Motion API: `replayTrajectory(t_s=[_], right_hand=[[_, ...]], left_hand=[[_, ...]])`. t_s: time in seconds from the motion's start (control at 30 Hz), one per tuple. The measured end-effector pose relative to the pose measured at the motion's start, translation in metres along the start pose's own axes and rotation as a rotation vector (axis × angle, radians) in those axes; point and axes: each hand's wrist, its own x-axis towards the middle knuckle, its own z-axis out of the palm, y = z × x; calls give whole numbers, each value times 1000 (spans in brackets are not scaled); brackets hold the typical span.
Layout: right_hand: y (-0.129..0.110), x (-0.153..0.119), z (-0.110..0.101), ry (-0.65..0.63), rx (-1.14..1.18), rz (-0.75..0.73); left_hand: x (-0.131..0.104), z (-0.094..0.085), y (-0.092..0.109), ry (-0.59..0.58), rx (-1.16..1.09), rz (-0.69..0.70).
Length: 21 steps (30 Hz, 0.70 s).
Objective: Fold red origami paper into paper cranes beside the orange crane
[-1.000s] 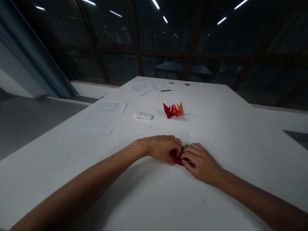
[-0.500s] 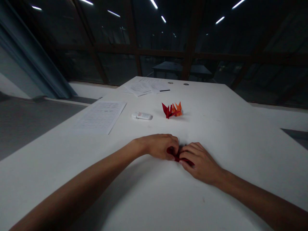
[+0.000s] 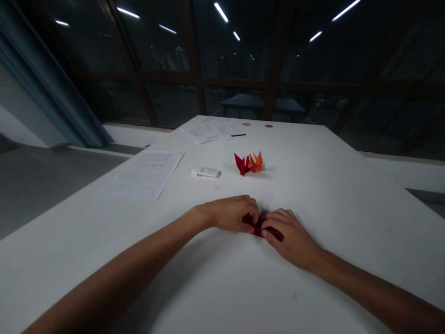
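A piece of dark red folded paper point(image 3: 257, 231) lies low over the white table point(image 3: 222, 287), gripped from both sides. My left hand point(image 3: 239, 213) is closed on its left part, thumb below and fingers curled over it. From the right, my right hand point(image 3: 287, 234) pinches the other part between thumb and fingers. Much of the paper is hidden under my fingers, so its exact folded shape cannot be made out. Beyond my hands stand a red paper crane point(image 3: 243, 165) and an orange paper crane point(image 3: 257, 161), close together.
A white bottle-like object with printing point(image 3: 205, 172) lies left of the cranes. One printed sheet point(image 3: 149, 174) is near the left edge; several more papers point(image 3: 208, 129) lie at the far end with a thin black stick point(image 3: 238, 135). Two small round discs point(image 3: 269, 125) are farther back.
The view has tilted slightly, so the table's contents appear a little lower. Both hands keep hold of the red paper; my right hand has shifted very slightly rightward.
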Motion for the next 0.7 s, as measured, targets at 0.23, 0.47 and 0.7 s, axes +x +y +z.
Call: replayTrajectory(t_s=[0.23,0.47,0.7], right_hand=[[0,0,2,4,3,66],[2,-1,3,-17,-37,-1],[4,1,2,3,29,63]], left_hand=[[0,0,0,-13,-24,-33],[0,4,-4,-14,-26,3],[1,4,-5,-4,-23,18]])
